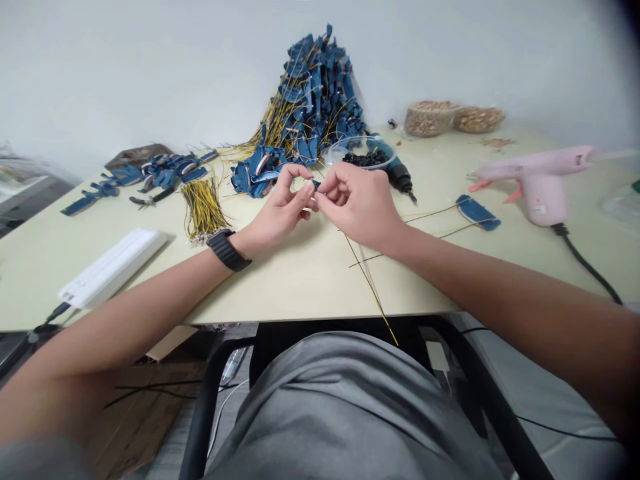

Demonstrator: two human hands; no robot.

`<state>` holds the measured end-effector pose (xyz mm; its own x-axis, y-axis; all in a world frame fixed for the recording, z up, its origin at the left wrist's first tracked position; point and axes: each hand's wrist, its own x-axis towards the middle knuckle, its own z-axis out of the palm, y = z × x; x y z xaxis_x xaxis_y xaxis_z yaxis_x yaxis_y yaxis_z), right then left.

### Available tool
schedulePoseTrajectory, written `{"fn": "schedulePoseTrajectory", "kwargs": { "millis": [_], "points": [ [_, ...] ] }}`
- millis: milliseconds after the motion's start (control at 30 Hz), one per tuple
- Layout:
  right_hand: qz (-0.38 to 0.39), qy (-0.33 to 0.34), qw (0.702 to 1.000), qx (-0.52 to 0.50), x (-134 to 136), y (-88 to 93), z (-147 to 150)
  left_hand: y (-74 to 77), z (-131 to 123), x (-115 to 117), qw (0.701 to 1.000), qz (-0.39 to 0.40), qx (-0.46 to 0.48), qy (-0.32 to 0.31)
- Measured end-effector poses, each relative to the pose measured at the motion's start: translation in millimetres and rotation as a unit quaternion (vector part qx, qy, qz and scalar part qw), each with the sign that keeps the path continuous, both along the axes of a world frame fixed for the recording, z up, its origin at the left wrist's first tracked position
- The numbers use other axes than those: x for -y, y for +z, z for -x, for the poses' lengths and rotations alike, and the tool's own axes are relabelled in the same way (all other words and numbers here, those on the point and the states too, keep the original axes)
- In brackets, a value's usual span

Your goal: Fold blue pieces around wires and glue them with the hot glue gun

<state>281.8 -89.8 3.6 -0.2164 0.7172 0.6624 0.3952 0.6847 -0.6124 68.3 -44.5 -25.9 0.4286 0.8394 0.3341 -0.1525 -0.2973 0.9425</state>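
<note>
Over the middle of the table my left hand [285,208] and my right hand [359,201] meet with fingertips nearly together. Between them is a small dark piece [316,185], pinched by my left thumb and finger; it is too small to name. The fingers of my right hand are closed at its right side, and what they grip is mostly hidden. A thin yellow and black wire [371,283] trails from below my right hand past the table's front edge. Close behind the hands stands a clear bowl [345,145] of small black parts.
Behind rises a heap of blue pieces with wires [320,87]. To the left are a yellow-black wire bundle [204,208], pliers [153,198] and a white power strip [113,267]. On the right lie a screwdriver [400,177], a wired blue piece [477,212] and a pink glue gun [543,177].
</note>
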Motion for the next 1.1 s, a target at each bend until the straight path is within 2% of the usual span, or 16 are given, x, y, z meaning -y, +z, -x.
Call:
{"fn": "schedulePoseTrajectory", "kwargs": {
  "millis": [100, 233, 400, 467, 567, 767, 1100],
  "points": [
    [0.037, 0.015, 0.999, -0.004, 3.8, 3.3, 1.3, 10.8, -3.7, 14.5, 0.995, 0.095, 0.035, -0.01],
    [0.07, 0.037, 0.997, -0.01, 5.3, 8.7, -1.3, 25.5, -6.6, 27.2, 0.978, 0.183, 0.097, -0.029],
    [0.048, -0.047, 0.996, -0.05, -8.1, 13.5, -12.1, 32.4, 0.2, 22.3, 0.959, 0.263, 0.087, -0.068],
    [0.056, -0.041, 0.996, -0.06, -16.1, 14.9, -16.5, 31.1, 4.3, 17.8, 0.953, 0.274, 0.089, -0.09],
    [0.106, -0.001, 0.991, -0.077, -23.2, 18.0, -19.7, 28.4, 8.9, 12.6, 0.946, 0.281, 0.101, -0.125],
    [0.232, 0.101, 0.962, -0.098, -18.1, 22.9, -17.3, 30.6, 13.7, 10.7, 0.938, 0.298, 0.071, -0.16],
    [0.269, 0.143, 0.947, -0.102, -13.1, 20.8, -14.2, 28.7, 18.6, 10.1, 0.932, 0.302, 0.08, -0.185]
  ]
}}
